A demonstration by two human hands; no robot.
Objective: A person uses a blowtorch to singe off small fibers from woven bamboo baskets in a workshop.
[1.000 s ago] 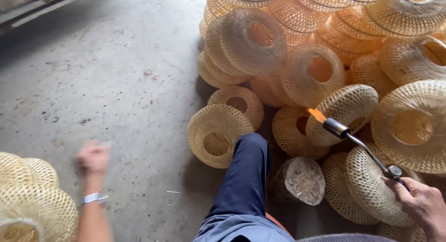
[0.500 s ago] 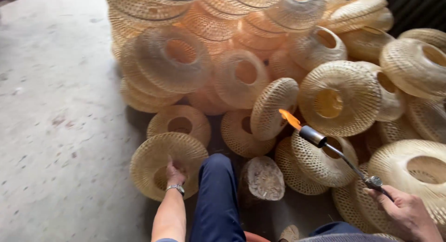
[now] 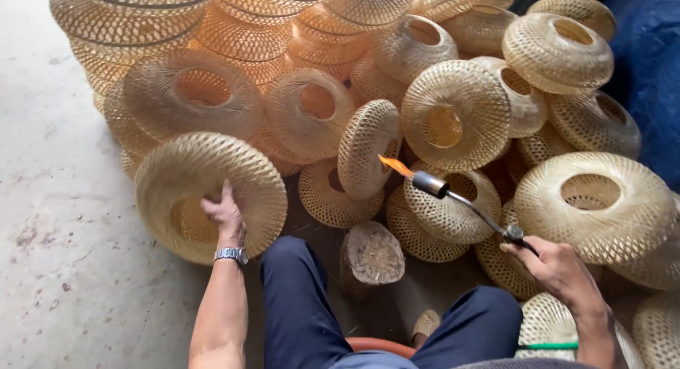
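My left hand [image 3: 225, 214] grips the rim of the hole in a round woven bamboo shade [image 3: 205, 192], which stands tilted up off the concrete floor. My right hand [image 3: 559, 270] holds a metal gas torch [image 3: 467, 202] by its handle. The torch points left and a small orange flame [image 3: 394, 165] burns at its nozzle. The flame sits close to an upright woven shade [image 3: 368, 156] in the pile. Both my legs in dark blue trousers stretch forward between the hands.
A large heap of woven bamboo shades [image 3: 304, 64] fills the area ahead and to the right. A short wooden stump [image 3: 372, 256] stands between my legs. Blue sheeting [image 3: 648, 64] lies at the far right. Bare concrete floor [image 3: 57, 256] is on the left.
My left hand reached from the floor to a shade near my leg, took hold of it and lifted it up on edge. The torch stayed lit in my right hand.
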